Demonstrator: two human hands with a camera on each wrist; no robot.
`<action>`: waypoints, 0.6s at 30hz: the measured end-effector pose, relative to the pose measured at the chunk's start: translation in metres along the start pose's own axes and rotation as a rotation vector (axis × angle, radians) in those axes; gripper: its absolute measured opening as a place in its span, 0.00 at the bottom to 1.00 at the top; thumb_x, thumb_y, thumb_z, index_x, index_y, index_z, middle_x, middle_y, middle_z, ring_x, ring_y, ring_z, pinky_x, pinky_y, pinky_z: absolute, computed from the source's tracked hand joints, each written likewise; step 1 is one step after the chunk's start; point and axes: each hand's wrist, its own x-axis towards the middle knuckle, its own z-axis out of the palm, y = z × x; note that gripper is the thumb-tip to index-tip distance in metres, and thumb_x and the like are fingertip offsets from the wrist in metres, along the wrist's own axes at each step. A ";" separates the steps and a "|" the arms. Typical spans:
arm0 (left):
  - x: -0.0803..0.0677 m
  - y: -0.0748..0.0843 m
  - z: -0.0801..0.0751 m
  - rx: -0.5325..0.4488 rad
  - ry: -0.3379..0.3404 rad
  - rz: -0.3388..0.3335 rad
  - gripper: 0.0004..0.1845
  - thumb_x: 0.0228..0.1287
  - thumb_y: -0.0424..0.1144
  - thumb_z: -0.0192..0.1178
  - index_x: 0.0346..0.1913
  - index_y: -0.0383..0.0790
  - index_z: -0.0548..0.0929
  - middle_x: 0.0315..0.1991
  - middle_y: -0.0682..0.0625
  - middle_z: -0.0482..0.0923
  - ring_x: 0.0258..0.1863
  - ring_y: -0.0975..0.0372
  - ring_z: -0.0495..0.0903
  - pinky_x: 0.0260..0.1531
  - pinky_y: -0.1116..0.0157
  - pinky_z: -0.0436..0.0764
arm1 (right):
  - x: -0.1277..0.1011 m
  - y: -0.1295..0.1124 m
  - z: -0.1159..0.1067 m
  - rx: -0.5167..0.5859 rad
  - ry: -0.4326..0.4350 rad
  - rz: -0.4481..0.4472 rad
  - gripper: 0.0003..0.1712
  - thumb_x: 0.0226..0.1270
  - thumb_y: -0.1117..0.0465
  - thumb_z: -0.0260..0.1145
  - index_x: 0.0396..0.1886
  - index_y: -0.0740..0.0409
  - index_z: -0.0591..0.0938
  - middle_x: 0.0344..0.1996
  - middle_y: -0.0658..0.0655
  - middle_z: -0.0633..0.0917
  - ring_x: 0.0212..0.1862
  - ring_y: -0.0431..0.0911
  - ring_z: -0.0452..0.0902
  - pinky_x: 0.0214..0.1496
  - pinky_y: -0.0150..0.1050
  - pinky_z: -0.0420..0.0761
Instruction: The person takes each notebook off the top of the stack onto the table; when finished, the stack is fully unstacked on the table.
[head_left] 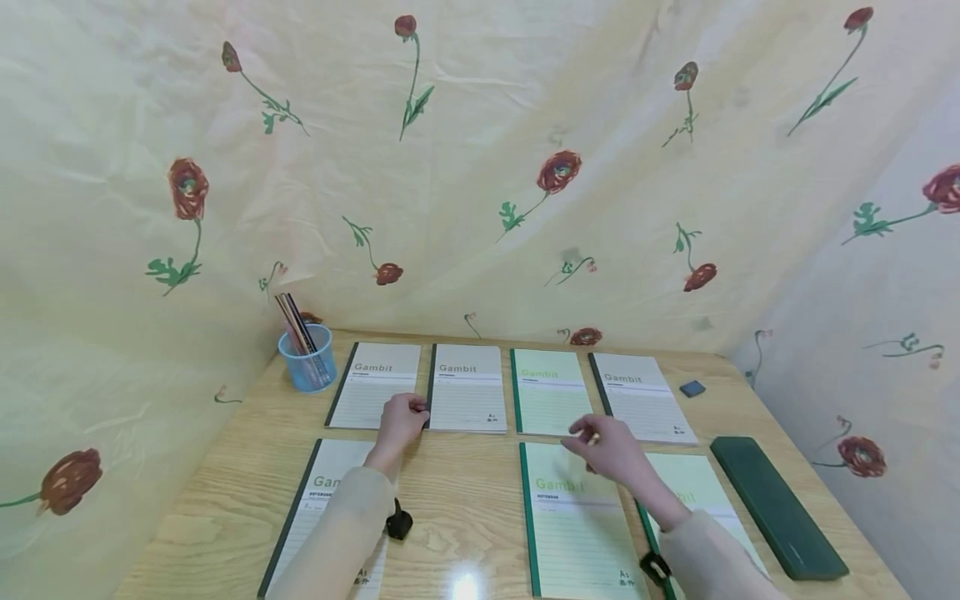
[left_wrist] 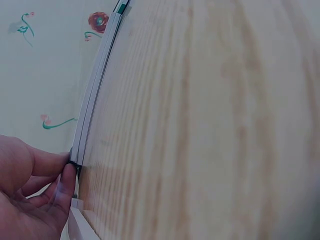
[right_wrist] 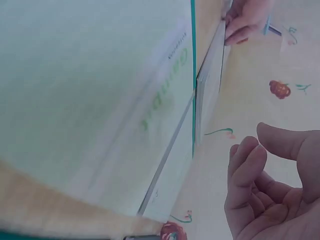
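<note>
Bare desk (head_left: 457, 492) lay open between the near-left notebook (head_left: 322, 508) and the near green notebook (head_left: 577, 525). The far row of notebooks (head_left: 468, 387) left only narrow gaps. A blue pen cup (head_left: 307, 358) blocked the far-left corner, and a dark green case (head_left: 776, 504) lined the right edge.

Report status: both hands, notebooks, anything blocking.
Left hand pinches the bottom corner of a grey notebook in the back row. Right hand hovers, fingers loosely curled and empty, over a green notebook. Nothing in the way.
</note>
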 end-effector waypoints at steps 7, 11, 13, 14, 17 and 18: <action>0.001 -0.001 -0.001 0.010 0.001 -0.004 0.11 0.61 0.24 0.63 0.47 0.25 0.84 0.38 0.42 0.84 0.41 0.51 0.82 0.45 0.56 0.81 | 0.056 -0.011 0.032 0.066 -0.057 0.055 0.16 0.67 0.57 0.70 0.44 0.66 0.83 0.29 0.56 0.83 0.23 0.45 0.79 0.26 0.37 0.80; 0.001 -0.001 -0.001 0.015 -0.006 0.006 0.10 0.61 0.25 0.63 0.46 0.25 0.85 0.37 0.42 0.84 0.40 0.52 0.82 0.44 0.56 0.81 | 0.077 -0.017 0.052 0.096 -0.079 0.090 0.16 0.67 0.56 0.70 0.43 0.66 0.84 0.31 0.58 0.84 0.26 0.47 0.82 0.30 0.37 0.83; 0.002 -0.001 -0.001 0.020 -0.009 0.011 0.10 0.62 0.25 0.63 0.46 0.26 0.85 0.36 0.43 0.84 0.40 0.52 0.82 0.44 0.56 0.81 | 0.083 -0.020 0.061 0.097 -0.082 0.093 0.15 0.68 0.57 0.69 0.42 0.67 0.84 0.31 0.58 0.85 0.27 0.47 0.82 0.32 0.38 0.83; 0.002 -0.002 -0.001 0.021 -0.010 0.011 0.10 0.62 0.25 0.63 0.46 0.26 0.85 0.36 0.43 0.84 0.40 0.53 0.82 0.44 0.56 0.81 | 0.085 -0.021 0.065 0.091 -0.082 0.096 0.15 0.68 0.57 0.69 0.41 0.66 0.84 0.31 0.58 0.84 0.27 0.47 0.82 0.33 0.38 0.83; 0.003 -0.001 -0.001 0.024 -0.014 0.007 0.11 0.62 0.25 0.63 0.46 0.26 0.85 0.36 0.43 0.84 0.40 0.53 0.82 0.44 0.56 0.81 | 0.091 -0.026 0.074 0.065 -0.078 0.100 0.14 0.67 0.57 0.69 0.39 0.65 0.85 0.30 0.56 0.84 0.28 0.46 0.81 0.34 0.38 0.83; 0.003 -0.001 -0.001 0.025 -0.014 0.005 0.11 0.61 0.25 0.63 0.46 0.25 0.85 0.36 0.43 0.84 0.40 0.53 0.82 0.44 0.56 0.81 | 0.092 -0.027 0.077 0.048 -0.078 0.095 0.13 0.67 0.57 0.69 0.38 0.65 0.85 0.29 0.56 0.84 0.27 0.45 0.81 0.34 0.38 0.83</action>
